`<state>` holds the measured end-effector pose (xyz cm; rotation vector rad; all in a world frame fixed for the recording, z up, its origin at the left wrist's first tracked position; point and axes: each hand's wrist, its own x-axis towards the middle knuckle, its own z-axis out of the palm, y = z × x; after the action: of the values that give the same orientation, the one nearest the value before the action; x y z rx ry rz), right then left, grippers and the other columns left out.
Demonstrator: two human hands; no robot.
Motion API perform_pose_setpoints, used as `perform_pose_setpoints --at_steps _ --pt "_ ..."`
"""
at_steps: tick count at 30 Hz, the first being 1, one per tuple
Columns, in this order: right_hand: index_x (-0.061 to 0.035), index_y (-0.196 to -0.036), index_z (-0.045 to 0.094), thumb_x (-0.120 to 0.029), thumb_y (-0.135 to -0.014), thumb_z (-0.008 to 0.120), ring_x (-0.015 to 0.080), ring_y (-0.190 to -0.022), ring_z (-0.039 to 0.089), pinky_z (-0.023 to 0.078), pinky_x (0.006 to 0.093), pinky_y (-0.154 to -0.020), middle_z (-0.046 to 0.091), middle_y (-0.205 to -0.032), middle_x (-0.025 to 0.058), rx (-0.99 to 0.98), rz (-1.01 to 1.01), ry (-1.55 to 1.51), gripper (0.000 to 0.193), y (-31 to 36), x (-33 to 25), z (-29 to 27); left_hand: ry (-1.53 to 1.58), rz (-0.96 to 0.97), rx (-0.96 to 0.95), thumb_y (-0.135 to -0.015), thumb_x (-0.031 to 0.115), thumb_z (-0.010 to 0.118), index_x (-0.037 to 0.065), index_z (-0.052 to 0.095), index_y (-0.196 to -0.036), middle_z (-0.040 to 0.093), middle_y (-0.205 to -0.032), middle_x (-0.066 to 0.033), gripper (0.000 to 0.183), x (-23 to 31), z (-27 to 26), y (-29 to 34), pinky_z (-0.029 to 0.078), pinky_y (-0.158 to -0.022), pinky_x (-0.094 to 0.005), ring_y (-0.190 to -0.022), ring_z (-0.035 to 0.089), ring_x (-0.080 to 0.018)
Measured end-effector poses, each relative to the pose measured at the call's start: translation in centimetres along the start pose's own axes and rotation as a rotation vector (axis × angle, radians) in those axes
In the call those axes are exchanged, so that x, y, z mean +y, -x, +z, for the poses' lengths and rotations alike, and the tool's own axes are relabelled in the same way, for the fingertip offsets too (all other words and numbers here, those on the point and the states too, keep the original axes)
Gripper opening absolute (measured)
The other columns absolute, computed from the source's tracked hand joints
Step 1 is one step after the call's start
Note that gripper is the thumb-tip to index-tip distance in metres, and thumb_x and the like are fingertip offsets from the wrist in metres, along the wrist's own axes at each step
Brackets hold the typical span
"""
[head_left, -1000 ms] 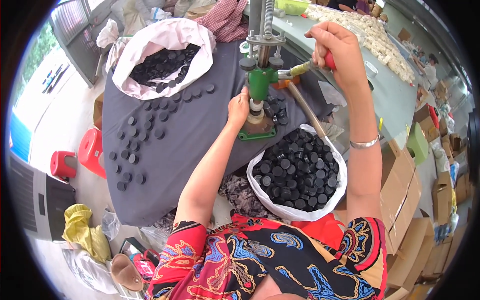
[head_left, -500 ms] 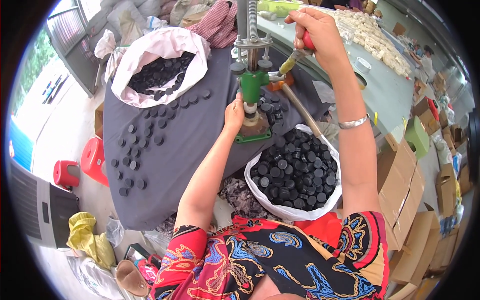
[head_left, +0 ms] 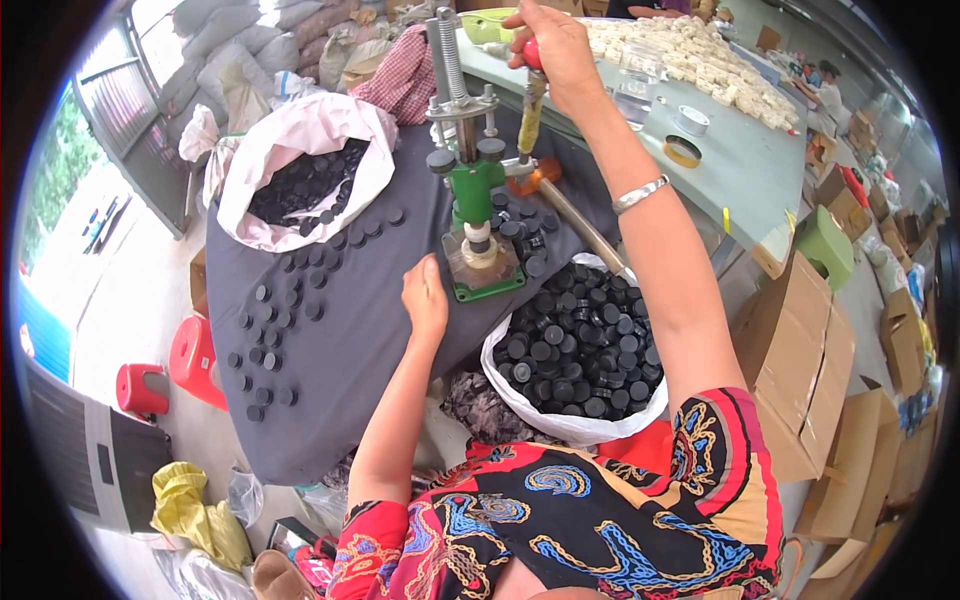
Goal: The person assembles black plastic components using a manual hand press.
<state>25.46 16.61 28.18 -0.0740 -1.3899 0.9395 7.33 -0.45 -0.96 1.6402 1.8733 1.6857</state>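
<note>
A green hand press (head_left: 473, 195) with a steel spring column stands on the dark cloth. My right hand (head_left: 560, 62) is closed round the red knob (head_left: 533, 56) of its lever (head_left: 533, 105), which points up with yellowish wrapping on its shaft. Beneath the press head, a white, round piece (head_left: 479, 243) sits over the base. Just left of the base is my left hand (head_left: 426, 297), apart from it, with fingers stretched forward and nothing visible in them. Several black caps (head_left: 273, 337) lie loose on the cloth to the left.
Black caps fill a white sack (head_left: 655, 400) near my front and a pinkish-white bag (head_left: 245, 225) at the far left. An orange-headed hammer (head_left: 580, 215) lies right of the press. A green table (head_left: 735, 165) holds tape rolls and pale pieces. Red stools (head_left: 195, 362) stand left.
My right hand has swung the lever from slanting right to nearly upright. My left hand has drawn back from the press toward me and left. The view has shifted slightly.
</note>
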Motion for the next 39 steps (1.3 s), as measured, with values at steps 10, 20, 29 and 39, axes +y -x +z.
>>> perform_pose_setpoints --at_steps 10,20,29,39 --pt "-0.0014 -0.093 0.067 -0.006 -0.084 0.050 0.0149 -0.070 0.060 0.047 0.0298 -0.064 0.065 -0.081 0.0050 0.148 0.535 0.428 0.020 15.5 10.7 -7.0 -0.153 0.000 0.048 -0.101 0.033 0.039 0.002 0.064 -0.109 0.065 -0.104 -0.0182 0.041 -0.6 -0.9 0.9 0.043 -0.089 -0.0451 -0.099 0.057 -0.0370" --pt "-0.0042 -0.100 0.066 -0.020 -0.086 0.055 0.0360 -0.094 0.063 0.048 0.0434 -0.085 0.068 -0.098 0.0189 -0.477 0.588 0.724 0.024 16.4 17.6 -4.1 -0.308 0.043 0.008 -0.095 0.025 0.051 0.004 0.066 -0.097 0.067 -0.099 -0.0111 0.026 -0.7 -2.4 1.8 0.042 -0.085 -0.0449 -0.098 0.057 -0.0321" --pt "-0.0156 -0.113 0.068 -0.041 -0.088 0.053 0.0317 -0.115 0.056 0.045 0.0403 -0.097 0.064 -0.119 0.0133 -1.015 0.625 1.149 0.039 17.0 19.8 -5.1 -0.302 0.074 -0.031 -0.093 0.024 0.053 0.005 0.066 -0.092 0.067 -0.097 -0.0093 0.022 0.0 -1.7 1.4 0.040 -0.084 -0.0433 -0.097 0.057 -0.0294" --pt "-0.0045 -0.094 0.071 -0.027 -0.081 0.056 0.0362 -0.097 0.063 0.049 0.0434 -0.088 0.067 -0.097 0.0202 -0.753 0.804 1.283 0.030 21.3 10.4 -5.5 -0.287 0.113 -0.027 -0.089 0.022 0.056 0.006 0.066 -0.089 0.067 -0.095 -0.0080 0.019 0.3 -1.0 0.9 0.040 -0.084 -0.0431 -0.096 0.057 -0.0284"
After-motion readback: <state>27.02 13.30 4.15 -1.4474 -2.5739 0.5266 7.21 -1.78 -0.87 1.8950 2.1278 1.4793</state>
